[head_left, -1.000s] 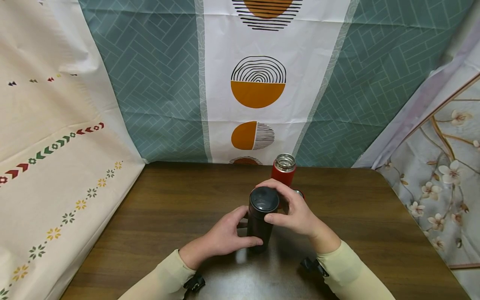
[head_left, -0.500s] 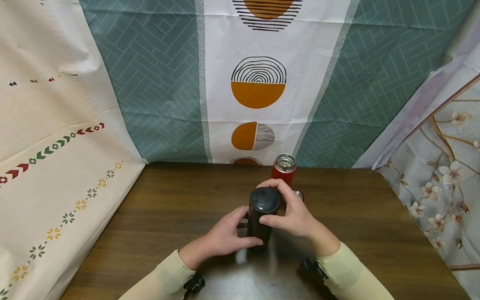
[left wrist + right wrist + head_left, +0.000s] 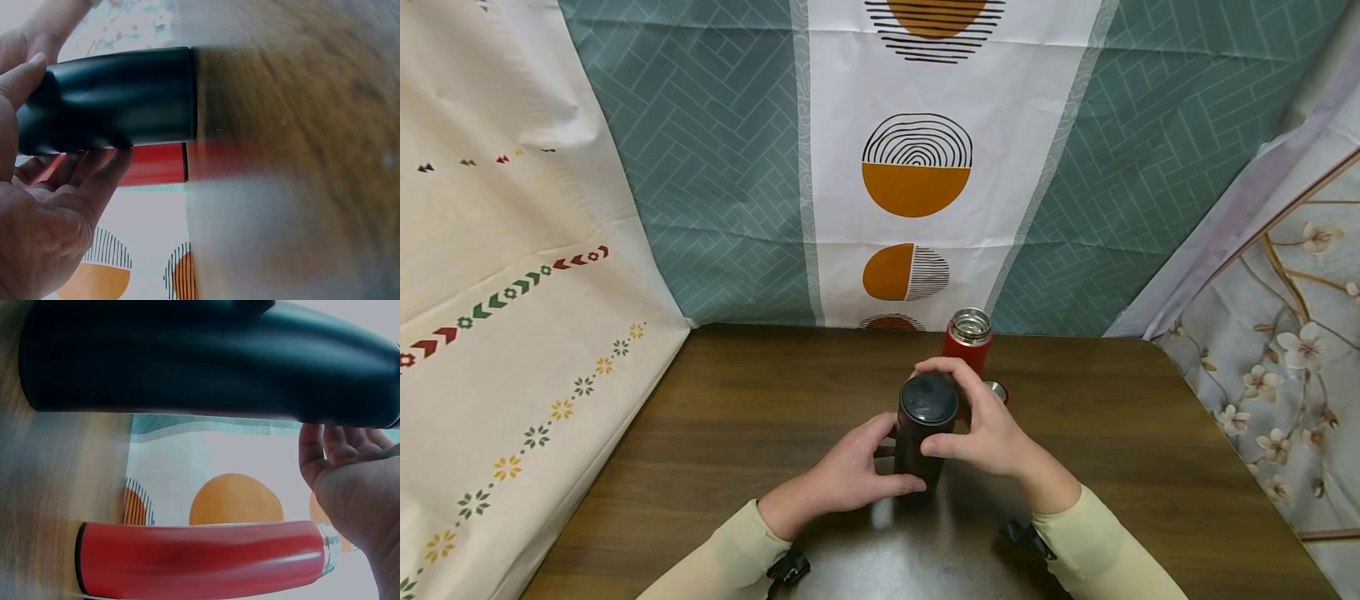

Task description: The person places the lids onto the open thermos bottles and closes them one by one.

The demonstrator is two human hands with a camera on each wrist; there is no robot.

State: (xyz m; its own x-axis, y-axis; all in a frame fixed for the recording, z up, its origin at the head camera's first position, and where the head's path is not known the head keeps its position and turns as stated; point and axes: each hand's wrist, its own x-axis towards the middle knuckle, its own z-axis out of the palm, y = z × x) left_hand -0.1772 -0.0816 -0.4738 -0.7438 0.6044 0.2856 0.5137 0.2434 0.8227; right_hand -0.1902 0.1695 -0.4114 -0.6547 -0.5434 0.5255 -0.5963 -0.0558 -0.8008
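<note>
A black thermos flask (image 3: pixel 917 457) stands upright on the wooden table, its glossy black lid (image 3: pixel 928 398) on top. My left hand (image 3: pixel 853 471) grips the body from the left, thumb across the near side; in the left wrist view its fingers (image 3: pixel 109 172) reach round the other side. At the top, my right hand (image 3: pixel 988 421) holds the flask around the lid, thumb in front and index finger behind. Behind it stands a red thermos flask (image 3: pixel 966 352) without a lid, its steel neck showing. Next to that lies a small red-rimmed cap (image 3: pixel 997 390), partly hidden by my right hand.
The brown wooden table (image 3: pixel 760 392) stretches to both sides of the flasks. Its back edge meets a patterned curtain (image 3: pixel 722 183), close behind the red flask. A cream cloth (image 3: pixel 535 317) hangs at the left and a flowered cloth (image 3: pixel 1300 367) at the right.
My right thumb and hand have shifted slightly left around the top of the black thermos flask, uncovering more of the red-rimmed cap. The left hand and the flasks stay in place.
</note>
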